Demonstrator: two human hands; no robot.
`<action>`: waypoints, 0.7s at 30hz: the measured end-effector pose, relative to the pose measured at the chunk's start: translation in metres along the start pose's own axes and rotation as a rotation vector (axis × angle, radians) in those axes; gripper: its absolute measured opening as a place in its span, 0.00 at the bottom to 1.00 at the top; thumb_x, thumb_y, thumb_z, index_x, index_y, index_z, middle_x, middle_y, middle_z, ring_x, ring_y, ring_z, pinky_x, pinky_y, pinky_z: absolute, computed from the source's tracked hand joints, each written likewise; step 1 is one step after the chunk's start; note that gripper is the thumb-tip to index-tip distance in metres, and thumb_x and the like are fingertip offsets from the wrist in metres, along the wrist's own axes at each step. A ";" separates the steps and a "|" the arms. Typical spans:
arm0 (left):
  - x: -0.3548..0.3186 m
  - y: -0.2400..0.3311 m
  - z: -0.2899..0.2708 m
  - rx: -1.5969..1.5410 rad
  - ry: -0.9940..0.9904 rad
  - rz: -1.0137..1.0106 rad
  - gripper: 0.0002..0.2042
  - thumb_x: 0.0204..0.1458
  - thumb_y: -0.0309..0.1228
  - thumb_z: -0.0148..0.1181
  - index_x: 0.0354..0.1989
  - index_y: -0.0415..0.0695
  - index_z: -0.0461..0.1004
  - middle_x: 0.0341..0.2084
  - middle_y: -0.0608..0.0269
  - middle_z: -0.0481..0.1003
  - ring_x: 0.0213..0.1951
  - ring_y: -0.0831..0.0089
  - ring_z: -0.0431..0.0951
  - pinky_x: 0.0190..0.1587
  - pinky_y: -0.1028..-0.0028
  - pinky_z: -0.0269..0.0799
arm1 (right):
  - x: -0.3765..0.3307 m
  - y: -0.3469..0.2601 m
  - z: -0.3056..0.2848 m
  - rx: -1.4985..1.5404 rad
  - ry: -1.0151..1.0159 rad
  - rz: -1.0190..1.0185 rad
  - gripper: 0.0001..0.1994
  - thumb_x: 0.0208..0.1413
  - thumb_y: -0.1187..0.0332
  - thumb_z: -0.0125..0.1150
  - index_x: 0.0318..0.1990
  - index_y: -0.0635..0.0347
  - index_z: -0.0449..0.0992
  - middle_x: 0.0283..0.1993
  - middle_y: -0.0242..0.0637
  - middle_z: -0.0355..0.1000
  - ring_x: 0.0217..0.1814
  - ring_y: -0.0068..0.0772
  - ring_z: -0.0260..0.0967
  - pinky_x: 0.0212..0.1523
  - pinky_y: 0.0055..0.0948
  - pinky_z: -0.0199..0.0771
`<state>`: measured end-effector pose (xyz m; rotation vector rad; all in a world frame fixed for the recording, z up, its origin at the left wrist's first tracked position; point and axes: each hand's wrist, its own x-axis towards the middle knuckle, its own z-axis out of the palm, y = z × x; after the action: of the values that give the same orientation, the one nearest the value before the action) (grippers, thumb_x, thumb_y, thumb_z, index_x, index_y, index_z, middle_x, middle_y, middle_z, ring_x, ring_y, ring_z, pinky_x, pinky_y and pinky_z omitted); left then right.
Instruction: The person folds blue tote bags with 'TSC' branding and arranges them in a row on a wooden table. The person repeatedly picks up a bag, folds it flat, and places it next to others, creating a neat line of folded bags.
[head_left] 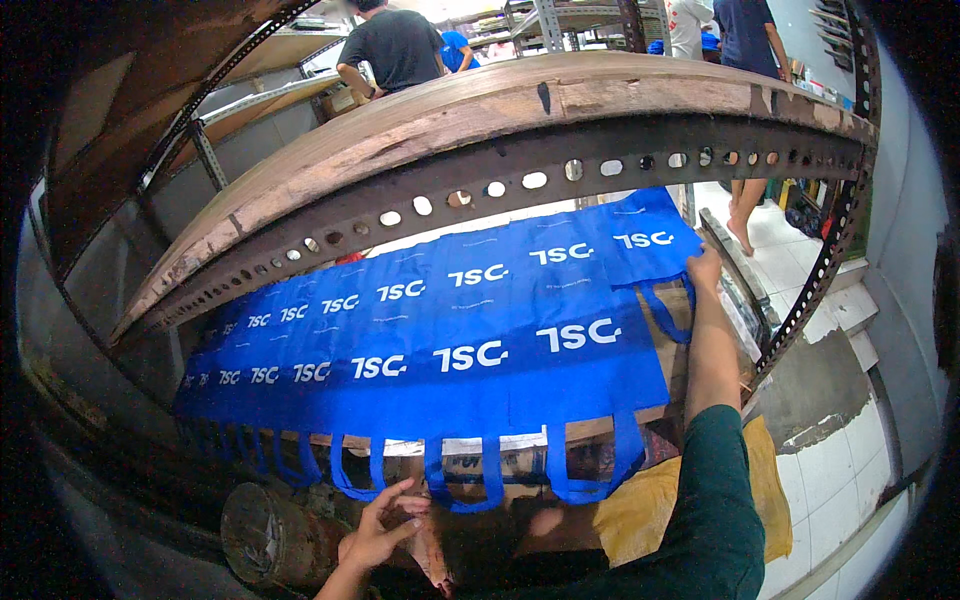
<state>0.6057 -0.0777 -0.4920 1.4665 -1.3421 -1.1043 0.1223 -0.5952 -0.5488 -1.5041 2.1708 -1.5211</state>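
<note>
Blue fabric tote bags (480, 310) with white print lie overlapped in two long rows on a shelf, loop handles (465, 500) hanging over the near edge. At the far right end, my right hand (704, 266) has its fingers on the edge of one tote bag (650, 240), thumb on top; the fingertips are partly hidden. That bag lies slightly askew over its neighbours, and its handle (672, 312) dangles beside my forearm. My left hand (385, 525) hovers below the hanging handles with fingers apart, holding nothing.
A wooden shelf board (480, 95) on a perforated metal beam (530, 180) spans just above the bags. Below stand a rusty round can (275, 535) and a yellow sack (640, 500). Perforated uprights (815, 290) frame the right side. Several people (395, 50) stand beyond the rack.
</note>
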 end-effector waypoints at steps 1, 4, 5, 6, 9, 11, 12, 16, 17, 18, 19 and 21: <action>-0.004 0.001 0.000 -0.016 0.024 -0.030 0.30 0.47 0.16 0.59 0.61 0.42 0.57 0.45 0.55 0.72 0.49 0.68 0.72 0.53 0.68 0.67 | -0.006 -0.007 -0.001 -0.009 -0.022 0.011 0.24 0.36 0.72 0.56 0.48 0.65 0.74 0.48 0.56 0.71 0.53 0.50 0.68 0.56 0.38 0.65; -0.010 0.006 0.001 -0.010 0.037 -0.040 0.30 0.47 0.16 0.59 0.60 0.41 0.58 0.45 0.55 0.73 0.48 0.69 0.72 0.52 0.68 0.67 | -0.013 -0.013 -0.001 -0.046 -0.068 -0.009 0.25 0.36 0.73 0.55 0.48 0.66 0.73 0.48 0.56 0.71 0.53 0.50 0.68 0.56 0.38 0.64; -0.008 0.006 0.000 -0.009 0.026 -0.025 0.30 0.47 0.17 0.59 0.60 0.41 0.58 0.45 0.55 0.73 0.48 0.69 0.72 0.52 0.69 0.67 | -0.008 -0.006 -0.001 -0.036 -0.018 -0.033 0.25 0.36 0.73 0.56 0.48 0.66 0.73 0.48 0.56 0.71 0.53 0.50 0.68 0.56 0.38 0.64; -0.005 0.005 -0.001 -0.008 0.012 -0.004 0.30 0.48 0.17 0.59 0.60 0.41 0.58 0.45 0.55 0.73 0.48 0.69 0.72 0.52 0.69 0.67 | 0.001 0.004 0.001 -0.025 0.038 -0.058 0.25 0.36 0.73 0.56 0.48 0.67 0.73 0.48 0.56 0.71 0.53 0.50 0.68 0.56 0.38 0.64; -0.008 0.005 -0.001 0.014 0.019 -0.010 0.29 0.48 0.17 0.59 0.60 0.41 0.58 0.45 0.56 0.73 0.48 0.70 0.72 0.52 0.69 0.67 | 0.000 0.005 0.003 -0.009 -0.002 -0.023 0.24 0.36 0.72 0.56 0.48 0.67 0.73 0.48 0.55 0.70 0.54 0.50 0.67 0.57 0.38 0.63; -0.014 0.004 0.001 0.014 0.047 -0.033 0.29 0.47 0.19 0.60 0.60 0.41 0.59 0.44 0.56 0.73 0.48 0.68 0.72 0.53 0.67 0.67 | -0.014 -0.014 -0.002 -0.008 -0.114 0.026 0.25 0.37 0.72 0.57 0.49 0.66 0.72 0.50 0.54 0.69 0.56 0.51 0.65 0.58 0.39 0.62; -0.016 0.003 0.002 0.001 0.056 -0.037 0.29 0.46 0.21 0.61 0.60 0.42 0.60 0.44 0.55 0.74 0.48 0.67 0.73 0.53 0.66 0.66 | -0.021 -0.026 -0.012 -0.013 -0.169 0.047 0.26 0.37 0.71 0.57 0.50 0.65 0.71 0.51 0.54 0.68 0.57 0.51 0.63 0.58 0.39 0.62; -0.006 0.006 0.005 -0.034 0.003 0.002 0.30 0.45 0.22 0.62 0.59 0.42 0.60 0.43 0.56 0.75 0.48 0.66 0.73 0.54 0.65 0.65 | 0.011 0.016 -0.010 -0.195 -0.016 -0.108 0.28 0.41 0.68 0.60 0.56 0.58 0.66 0.58 0.52 0.61 0.58 0.53 0.61 0.58 0.42 0.60; -0.008 0.008 0.005 0.008 -0.011 0.011 0.30 0.46 0.20 0.61 0.60 0.42 0.60 0.44 0.56 0.74 0.48 0.68 0.73 0.54 0.66 0.66 | 0.004 0.012 -0.009 -0.295 0.010 -0.111 0.28 0.43 0.66 0.60 0.56 0.56 0.66 0.59 0.51 0.59 0.59 0.53 0.60 0.58 0.42 0.60; -0.011 0.010 0.004 0.050 -0.024 0.019 0.29 0.47 0.19 0.60 0.60 0.41 0.59 0.44 0.56 0.73 0.48 0.69 0.72 0.53 0.68 0.66 | -0.008 0.000 -0.010 -0.394 0.034 -0.116 0.28 0.44 0.63 0.61 0.57 0.55 0.65 0.60 0.50 0.58 0.59 0.53 0.59 0.58 0.43 0.60; -0.016 0.011 0.003 0.089 -0.037 0.027 0.29 0.48 0.17 0.59 0.60 0.41 0.58 0.45 0.56 0.72 0.48 0.70 0.71 0.52 0.70 0.67 | -0.023 -0.016 -0.015 -0.496 0.058 -0.124 0.29 0.45 0.61 0.61 0.57 0.53 0.64 0.61 0.49 0.56 0.60 0.53 0.58 0.58 0.43 0.60; -0.018 0.013 0.005 0.060 -0.058 -0.011 0.29 0.48 0.18 0.60 0.60 0.41 0.58 0.46 0.56 0.72 0.48 0.70 0.71 0.52 0.69 0.67 | -0.041 -0.048 -0.035 -0.553 0.038 -0.141 0.28 0.47 0.56 0.60 0.57 0.53 0.65 0.62 0.47 0.56 0.63 0.53 0.55 0.59 0.45 0.59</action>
<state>0.5970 -0.0610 -0.4799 1.4973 -1.4198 -1.1304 0.1550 -0.5418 -0.5130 -1.8142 2.7093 -1.0241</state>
